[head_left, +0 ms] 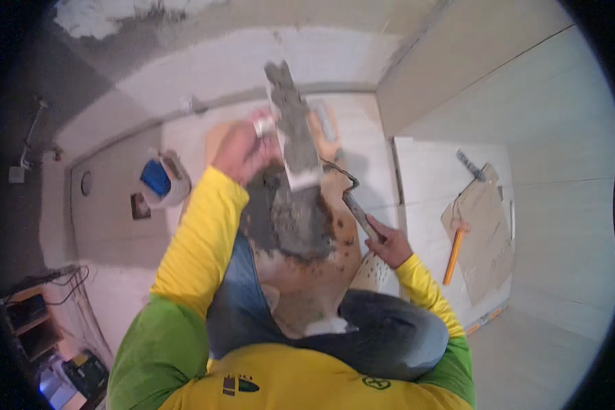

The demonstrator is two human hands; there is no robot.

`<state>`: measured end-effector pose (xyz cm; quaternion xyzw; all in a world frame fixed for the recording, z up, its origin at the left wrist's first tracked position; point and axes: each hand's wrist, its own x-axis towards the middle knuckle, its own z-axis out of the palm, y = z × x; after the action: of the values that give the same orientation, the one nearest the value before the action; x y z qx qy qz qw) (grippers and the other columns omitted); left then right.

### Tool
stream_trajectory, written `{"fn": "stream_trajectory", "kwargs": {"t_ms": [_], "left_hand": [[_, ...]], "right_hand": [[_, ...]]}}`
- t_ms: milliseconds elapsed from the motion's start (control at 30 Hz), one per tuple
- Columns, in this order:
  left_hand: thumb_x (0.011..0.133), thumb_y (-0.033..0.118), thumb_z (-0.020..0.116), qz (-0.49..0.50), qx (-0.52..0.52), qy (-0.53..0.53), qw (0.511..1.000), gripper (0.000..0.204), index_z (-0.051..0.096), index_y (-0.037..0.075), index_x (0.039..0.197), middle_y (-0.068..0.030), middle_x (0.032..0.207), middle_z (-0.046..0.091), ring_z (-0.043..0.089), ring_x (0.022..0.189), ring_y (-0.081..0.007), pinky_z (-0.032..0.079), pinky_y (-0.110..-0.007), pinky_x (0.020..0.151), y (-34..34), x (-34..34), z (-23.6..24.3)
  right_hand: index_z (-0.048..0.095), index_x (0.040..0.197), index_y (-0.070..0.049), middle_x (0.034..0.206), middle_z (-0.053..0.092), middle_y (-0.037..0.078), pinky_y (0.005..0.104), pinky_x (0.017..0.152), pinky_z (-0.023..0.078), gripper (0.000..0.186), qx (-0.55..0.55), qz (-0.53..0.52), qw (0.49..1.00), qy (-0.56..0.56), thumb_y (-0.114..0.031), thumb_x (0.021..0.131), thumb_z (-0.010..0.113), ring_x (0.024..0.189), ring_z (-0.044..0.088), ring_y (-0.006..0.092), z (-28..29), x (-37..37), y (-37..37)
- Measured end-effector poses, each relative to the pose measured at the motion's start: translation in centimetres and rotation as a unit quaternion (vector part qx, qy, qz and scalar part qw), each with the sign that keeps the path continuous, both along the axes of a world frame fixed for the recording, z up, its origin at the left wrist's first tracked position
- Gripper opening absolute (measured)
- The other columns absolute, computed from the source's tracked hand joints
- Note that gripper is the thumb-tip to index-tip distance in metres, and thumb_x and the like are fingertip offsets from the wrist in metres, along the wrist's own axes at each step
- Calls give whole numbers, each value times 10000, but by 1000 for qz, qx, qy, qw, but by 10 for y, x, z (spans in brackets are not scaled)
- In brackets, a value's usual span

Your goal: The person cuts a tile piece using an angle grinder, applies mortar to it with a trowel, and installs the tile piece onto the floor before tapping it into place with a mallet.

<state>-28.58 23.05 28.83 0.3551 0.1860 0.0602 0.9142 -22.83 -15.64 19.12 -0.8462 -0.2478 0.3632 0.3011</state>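
Note:
My left hand (249,147) grips the left edge of a narrow pale tile strip (305,180), raised in front of me. Grey mortar (295,133) covers most of the strip's upper face and overhangs its far end. My right hand (391,246) is closed around the handle of a trowel (362,216). The trowel's thin bent neck runs up to the strip's right side; its blade cannot be made out there. Below the strip, a heap of wet mortar (297,222) lies on a stained brown sheet (307,290) between my knees.
To the left stands a white bucket (176,183) with something blue in it. An orange-handled hammer (453,254) rests on flattened cardboard (488,229) at right, near a grey tool (470,165). Walls (458,82) close in ahead and right.

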Motion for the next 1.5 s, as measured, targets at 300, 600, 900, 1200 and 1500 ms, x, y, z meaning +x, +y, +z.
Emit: {"fn": "stream_trajectory", "kwargs": {"t_ms": [300, 600, 900, 1200, 1500], "left_hand": [[947, 102, 495, 92, 41, 28, 995, 167, 537, 50, 1101, -15, 832, 552, 588, 697, -165, 556, -320, 650, 30, 7, -41], [959, 133, 513, 70, 66, 12, 995, 156, 550, 63, 1093, -29, 896, 592, 599, 713, -134, 546, -303, 660, 38, 3, -44], [958, 95, 465, 53, 95, 47, 993, 171, 536, 59, 1110, -24, 883, 592, 609, 669, -131, 551, -271, 607, 36, 11, -45], [961, 122, 497, -20, -54, 39, 998, 155, 543, 73, 1101, -28, 876, 610, 635, 670, -129, 564, -299, 583, -11, 17, -36], [978, 124, 493, -142, -130, -66, 979, 209, 537, 48, 1168, -60, 928, 661, 687, 775, -172, 583, -352, 716, -44, 11, -24]], "right_hand": [[507, 1358, -207, 1008, 661, 223, 486, 832, 503, 538, -97, 209, 970, -83, -265, 832, 606, 904, 633, 406, -11, -8, 36], [445, 1402, -209, 918, 640, 271, 524, 789, 502, 579, -217, 279, 935, -45, -291, 848, 593, 861, 624, 444, -3, -9, -2], [399, 1443, -73, 770, 590, 40, 259, 527, 474, 644, 59, -105, 917, 380, 19, 848, 630, 577, 566, 105, 78, 9, -43], [377, 1447, -34, 930, 637, 69, 268, 675, 513, 717, 232, -117, 924, 280, 20, 810, 703, 723, 606, 132, 80, 13, 3], [420, 1416, -25, 1139, 657, 169, 283, 882, 480, 679, 229, -116, 966, 37, -175, 830, 730, 964, 621, 152, 29, 4, 74]]}}
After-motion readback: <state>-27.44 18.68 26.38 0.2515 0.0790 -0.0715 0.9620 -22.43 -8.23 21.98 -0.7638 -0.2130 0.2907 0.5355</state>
